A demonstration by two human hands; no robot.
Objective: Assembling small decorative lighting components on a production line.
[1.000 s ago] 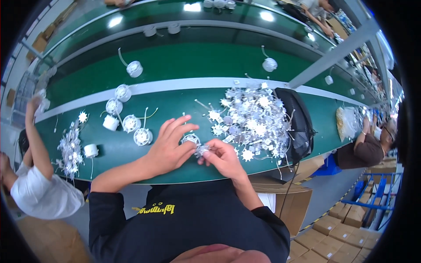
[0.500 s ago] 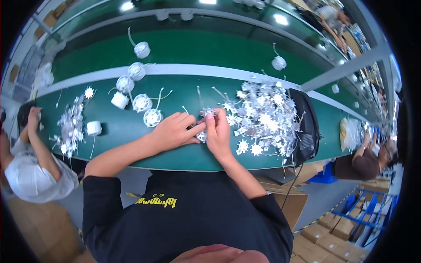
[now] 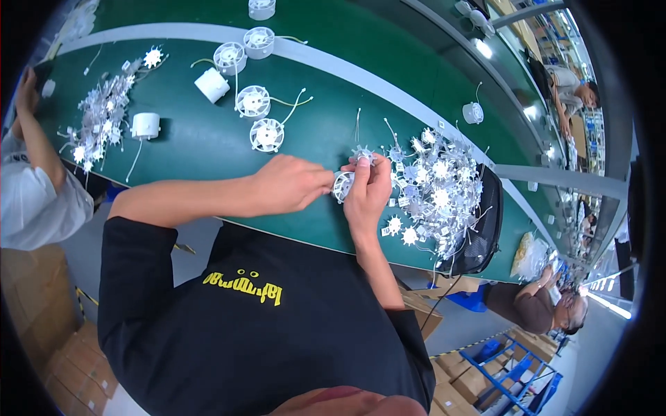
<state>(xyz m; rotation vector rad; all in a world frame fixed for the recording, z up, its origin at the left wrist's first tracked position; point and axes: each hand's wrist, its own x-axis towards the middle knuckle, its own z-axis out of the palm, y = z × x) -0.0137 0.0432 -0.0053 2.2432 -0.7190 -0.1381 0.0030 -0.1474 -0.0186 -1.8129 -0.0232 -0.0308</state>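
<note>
My right hand point(image 3: 368, 188) is closed, with the thumb pressed on a star-shaped LED board point(image 3: 362, 154). Against its palm side rests a white round spoked housing point(image 3: 343, 186). My left hand point(image 3: 297, 184) has its fingers curled together, and their tips meet the left rim of that housing. Whatever lies inside the left fist is hidden. To the right is a heap of star-shaped LED boards with wires point(image 3: 440, 184). Beyond my left hand, several more white round housings point(image 3: 267, 135) with thin wires sit on the green table point(image 3: 187, 163).
A second heap of LED boards point(image 3: 104, 121) lies at the left, near a white cylindrical housing point(image 3: 146, 126). A black mesh-sided case point(image 3: 485, 232) stands right of the big heap. A grey rail point(image 3: 333, 66) runs along the table's back. Co-workers sit at left and right.
The view has tilted and shifted. My left hand has drawn back to the left from the right hand, its fingers now curled, and the white housing between the hands shows more.
</note>
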